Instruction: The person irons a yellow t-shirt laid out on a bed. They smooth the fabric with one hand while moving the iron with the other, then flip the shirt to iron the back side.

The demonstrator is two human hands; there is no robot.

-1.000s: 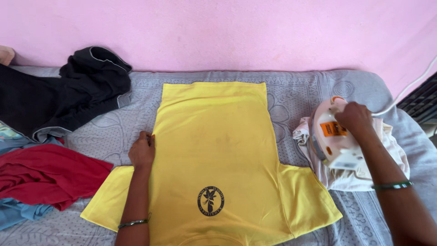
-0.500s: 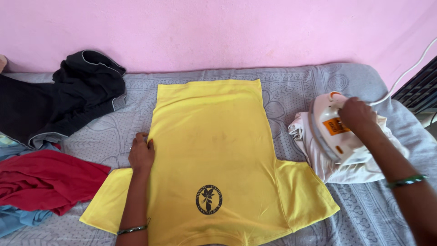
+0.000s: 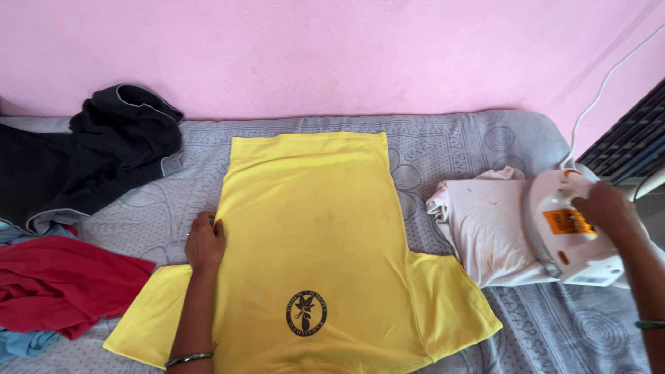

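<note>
While left hand (image 3: 205, 244) pins yellow shirt (image 3: 308, 242), right hand (image 3: 604, 206) grips iron (image 3: 569, 235)

Bright, even daylight, soft shadows, sharp focus

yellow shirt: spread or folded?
Spread flat. The yellow shirt lies open on the grey sheet, both sleeves out; the left hand rests on its edge.
</note>
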